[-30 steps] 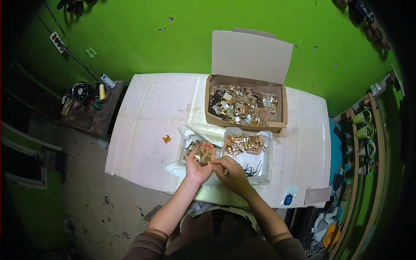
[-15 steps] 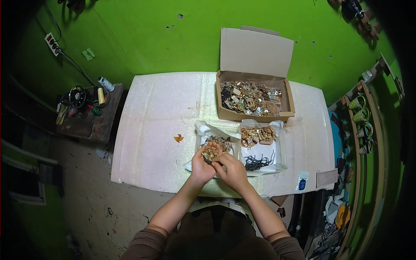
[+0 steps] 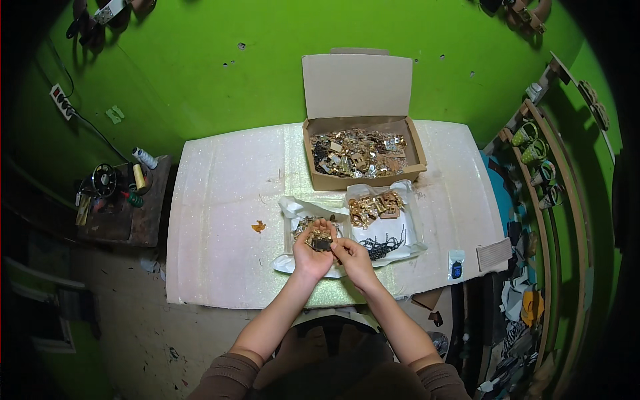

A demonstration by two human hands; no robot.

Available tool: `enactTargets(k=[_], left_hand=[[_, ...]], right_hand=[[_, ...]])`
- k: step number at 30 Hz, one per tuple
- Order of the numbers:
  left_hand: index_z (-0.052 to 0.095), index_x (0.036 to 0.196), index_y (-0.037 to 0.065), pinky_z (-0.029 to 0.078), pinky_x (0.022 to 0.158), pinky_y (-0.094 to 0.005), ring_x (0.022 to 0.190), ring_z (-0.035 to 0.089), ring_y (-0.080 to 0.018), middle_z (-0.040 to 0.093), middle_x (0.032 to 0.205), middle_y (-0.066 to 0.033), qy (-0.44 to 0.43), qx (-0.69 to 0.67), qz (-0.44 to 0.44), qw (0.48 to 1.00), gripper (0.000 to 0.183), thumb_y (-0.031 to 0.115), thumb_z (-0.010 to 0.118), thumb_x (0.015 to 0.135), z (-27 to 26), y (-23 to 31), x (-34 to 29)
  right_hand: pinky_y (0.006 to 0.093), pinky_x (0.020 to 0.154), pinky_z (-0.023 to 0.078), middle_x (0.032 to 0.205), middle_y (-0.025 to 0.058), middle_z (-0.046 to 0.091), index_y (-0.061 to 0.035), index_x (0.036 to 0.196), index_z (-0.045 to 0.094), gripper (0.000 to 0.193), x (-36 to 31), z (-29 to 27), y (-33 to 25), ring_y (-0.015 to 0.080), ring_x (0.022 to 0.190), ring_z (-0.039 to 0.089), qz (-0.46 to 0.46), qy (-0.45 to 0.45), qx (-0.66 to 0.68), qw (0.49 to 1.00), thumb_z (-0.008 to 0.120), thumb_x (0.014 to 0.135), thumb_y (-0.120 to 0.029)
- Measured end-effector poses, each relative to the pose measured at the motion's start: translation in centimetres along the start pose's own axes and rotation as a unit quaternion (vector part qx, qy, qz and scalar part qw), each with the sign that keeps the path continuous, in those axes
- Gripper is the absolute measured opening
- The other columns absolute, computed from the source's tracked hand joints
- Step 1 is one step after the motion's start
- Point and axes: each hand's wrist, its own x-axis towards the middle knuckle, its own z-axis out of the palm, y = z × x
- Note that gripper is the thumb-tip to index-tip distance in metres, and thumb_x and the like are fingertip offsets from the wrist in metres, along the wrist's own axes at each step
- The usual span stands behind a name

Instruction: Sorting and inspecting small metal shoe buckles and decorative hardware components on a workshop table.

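Observation:
My left hand point(image 3: 311, 261) is cupped palm up and cradles a small heap of gold and dark metal pieces point(image 3: 321, 240). Beside it, my right hand point(image 3: 355, 262) has thumb and fingers pinched together at the edge of that heap; whatever is between its fingertips is too small to make out. Both hands are over the near part of a paper-lined left tray point(image 3: 285, 263), where more small metal pieces point(image 3: 304, 227) lie partly hidden by my left hand. The adjoining right tray point(image 3: 417, 233) holds gold-coloured buckle-like pieces point(image 3: 375, 209) and black beaded strands point(image 3: 385, 248).
An open cardboard box point(image 3: 363, 181) full of mixed metal fittings stands behind the trays. An orange-brown scrap point(image 3: 259, 227) lies on the table point(image 3: 213, 200) at left. A small blue-and-white packet point(image 3: 456, 265) and a card point(image 3: 493, 254) are near the right edge. A rack of sandals point(image 3: 535, 153) stands right.
The view has shifted, so table and box sit further left. A dark piece now shows plainly in my left palm, and my right fingertips have drawn slightly back from the heap.

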Motion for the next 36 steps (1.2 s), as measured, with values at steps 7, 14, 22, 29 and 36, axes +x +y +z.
enactTargets(k=[7, 14, 22, 29, 36], left_hand=[[0.050, 0.083, -0.001, 0.043, 0.088, -0.0342, 0.088, 0.053, -0.0216, 0.054, 0.086, -0.0114, 0.035, -0.025, 0.033, 0.999, 0.018, 0.011, 0.037, 0.085, 0.9, -1.5, 1.4], [0.050, 0.081, 0.000, 0.044, 0.087, -0.0344, 0.086, 0.054, -0.0209, 0.054, 0.083, -0.0106, 0.063, -0.022, 0.059, 0.996, 0.023, 0.013, 0.033, 0.086, 0.8, -2.1, 1.9], [0.050, 0.081, -0.001, 0.046, 0.087, -0.0339, 0.086, 0.055, -0.0215, 0.055, 0.085, -0.0112, 0.059, -0.002, 0.078, 0.995, 0.023, 0.013, 0.033, 0.086, 0.1, -2.7, 1.9], [0.053, 0.083, -0.003, 0.044, 0.090, -0.0354, 0.090, 0.055, -0.0230, 0.056, 0.088, -0.0122, 0.008, -0.059, 0.093, 0.994, 0.023, 0.011, 0.035, 0.086, -0.6, -3.2, 1.9], [0.050, 0.086, -0.004, 0.044, 0.090, -0.0370, 0.091, 0.053, -0.0246, 0.053, 0.089, -0.0137, 0.003, -0.103, 0.080, 0.991, 0.019, 0.010, 0.037, 0.085, -0.3, -2.6, 2.1]], right_hand=[[0.0216, 0.054, 0.037, 0.071, 0.0037, 0.050, 0.0009, 0.087, 0.052, 0.013, -0.1, 0.2, 1.4, 0.0083, 0.059, 0.044, -0.155, 0.091, -0.094, 0.979, 0.054, 0.082, -0.012], [0.0260, 0.056, 0.040, 0.079, 0.0106, 0.046, 0.0023, 0.087, 0.050, 0.012, -0.1, -1.8, 0.6, 0.0187, 0.065, 0.048, -0.241, 0.020, -0.231, 0.942, 0.053, 0.079, -0.005], [0.0261, 0.061, 0.039, 0.078, 0.0111, 0.046, 0.0027, 0.084, 0.050, 0.008, 0.0, -2.8, 1.4, 0.0191, 0.067, 0.047, -0.301, -0.023, -0.204, 0.931, 0.053, 0.077, -0.001], [0.0326, 0.062, 0.041, 0.079, 0.0154, 0.047, 0.0019, 0.088, 0.051, 0.012, 0.6, -3.7, 1.1, 0.0272, 0.068, 0.051, -0.333, -0.047, -0.244, 0.910, 0.053, 0.077, -0.004], [0.0229, 0.062, 0.039, 0.074, 0.0030, 0.046, 0.0008, 0.093, 0.052, 0.014, 1.6, -4.2, 2.0, 0.0104, 0.068, 0.046, -0.086, -0.085, 0.039, 0.992, 0.048, 0.085, -0.010]])
